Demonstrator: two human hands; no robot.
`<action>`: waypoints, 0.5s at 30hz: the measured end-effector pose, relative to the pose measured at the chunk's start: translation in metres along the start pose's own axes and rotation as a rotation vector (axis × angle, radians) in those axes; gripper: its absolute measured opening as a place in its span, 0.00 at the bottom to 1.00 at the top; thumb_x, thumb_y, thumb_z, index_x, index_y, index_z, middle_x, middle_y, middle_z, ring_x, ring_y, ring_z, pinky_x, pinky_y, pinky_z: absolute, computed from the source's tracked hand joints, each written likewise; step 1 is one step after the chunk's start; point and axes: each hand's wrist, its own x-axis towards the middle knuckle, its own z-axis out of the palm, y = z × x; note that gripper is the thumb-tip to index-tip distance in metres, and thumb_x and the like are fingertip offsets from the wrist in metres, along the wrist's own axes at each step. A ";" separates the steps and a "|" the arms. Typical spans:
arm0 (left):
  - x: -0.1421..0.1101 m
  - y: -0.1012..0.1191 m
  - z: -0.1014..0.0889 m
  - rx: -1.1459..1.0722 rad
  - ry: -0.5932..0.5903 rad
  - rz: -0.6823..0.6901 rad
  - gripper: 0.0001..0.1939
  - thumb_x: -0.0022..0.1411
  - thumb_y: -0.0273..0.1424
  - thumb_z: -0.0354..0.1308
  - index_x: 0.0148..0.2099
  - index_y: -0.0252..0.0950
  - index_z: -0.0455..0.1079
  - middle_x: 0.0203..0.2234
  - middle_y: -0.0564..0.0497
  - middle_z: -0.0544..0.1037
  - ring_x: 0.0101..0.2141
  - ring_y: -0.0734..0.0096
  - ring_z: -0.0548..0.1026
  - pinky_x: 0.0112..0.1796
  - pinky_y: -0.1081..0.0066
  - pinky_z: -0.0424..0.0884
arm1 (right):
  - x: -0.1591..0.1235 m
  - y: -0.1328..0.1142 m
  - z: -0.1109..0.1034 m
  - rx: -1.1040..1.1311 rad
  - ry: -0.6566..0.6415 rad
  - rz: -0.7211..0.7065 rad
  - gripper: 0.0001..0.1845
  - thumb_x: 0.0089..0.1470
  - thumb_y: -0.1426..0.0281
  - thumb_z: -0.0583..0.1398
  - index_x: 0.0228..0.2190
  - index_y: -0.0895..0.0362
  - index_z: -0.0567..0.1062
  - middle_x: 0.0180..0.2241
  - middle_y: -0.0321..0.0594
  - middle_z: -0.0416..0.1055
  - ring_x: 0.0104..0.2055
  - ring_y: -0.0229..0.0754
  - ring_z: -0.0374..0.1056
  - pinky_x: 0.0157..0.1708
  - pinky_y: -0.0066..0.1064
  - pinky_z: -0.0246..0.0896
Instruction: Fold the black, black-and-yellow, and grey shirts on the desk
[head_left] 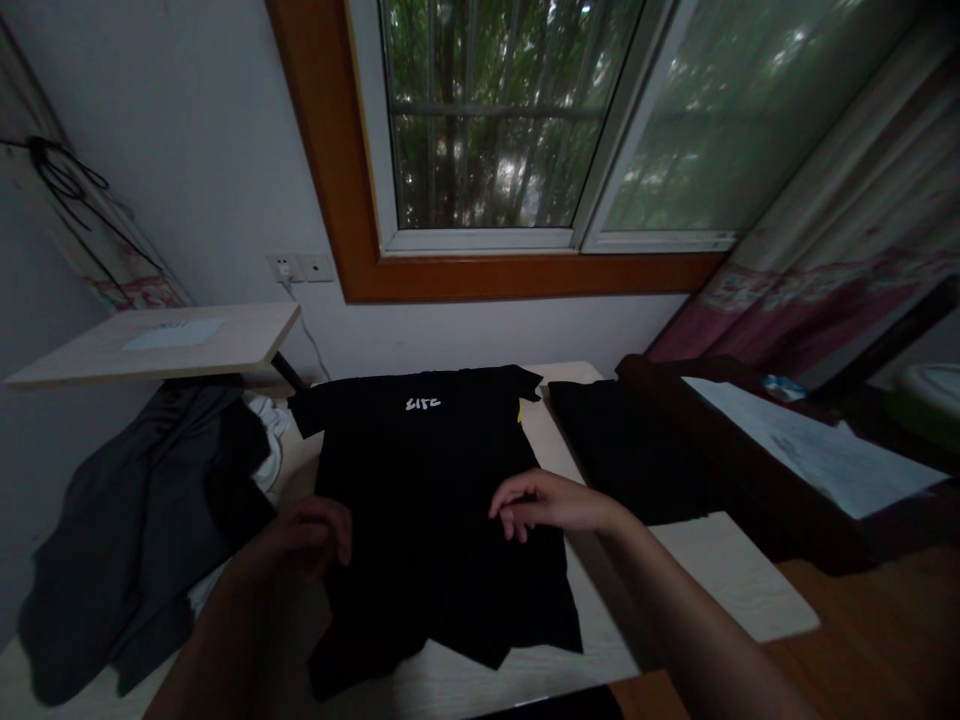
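A black T-shirt (pixel 435 480) with small white lettering lies spread on a pale wood-look table (pixel 450 690), its uneven hem at the near side. Over its right half hovers my right hand (pixel 544 500), fingers loosely bent and apart, with nothing in them. My left hand (pixel 319 530) is at the shirt's left edge; it is darker and its fingers curve loosely, holding nothing I can see. Whether either hand touches the cloth is hard to tell.
Grey and dark clothes (pixel 127 530) are heaped at the left, below a raised wooden shelf (pixel 180 330). Folded black cloth (pixel 630 445) lies to the right, beside a dark brown piece of furniture bearing a paper sheet (pixel 810 445). A window (pixel 495 120) is behind.
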 end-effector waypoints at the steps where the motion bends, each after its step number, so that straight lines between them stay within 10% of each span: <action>1: 0.002 0.000 -0.001 0.007 0.042 0.026 0.18 0.64 0.45 0.59 0.41 0.36 0.79 0.32 0.46 0.79 0.19 0.78 0.69 0.17 0.76 0.61 | 0.001 0.003 -0.004 -0.065 0.115 -0.025 0.18 0.61 0.57 0.61 0.44 0.58 0.78 0.34 0.41 0.78 0.32 0.39 0.73 0.34 0.30 0.66; 6: 0.019 0.009 -0.001 0.309 0.311 0.150 0.17 0.64 0.45 0.60 0.41 0.38 0.80 0.40 0.44 0.80 0.34 0.66 0.77 0.32 0.68 0.72 | 0.007 0.024 -0.025 -0.608 0.554 -0.052 0.05 0.58 0.70 0.61 0.36 0.56 0.78 0.38 0.41 0.74 0.41 0.43 0.71 0.44 0.35 0.65; 15: 0.033 0.022 0.016 0.745 0.221 -0.060 0.14 0.67 0.42 0.57 0.45 0.42 0.80 0.44 0.48 0.81 0.46 0.62 0.78 0.53 0.58 0.70 | 0.003 0.053 -0.026 -0.981 0.818 0.031 0.18 0.55 0.75 0.64 0.48 0.53 0.76 0.54 0.47 0.65 0.55 0.53 0.63 0.56 0.46 0.61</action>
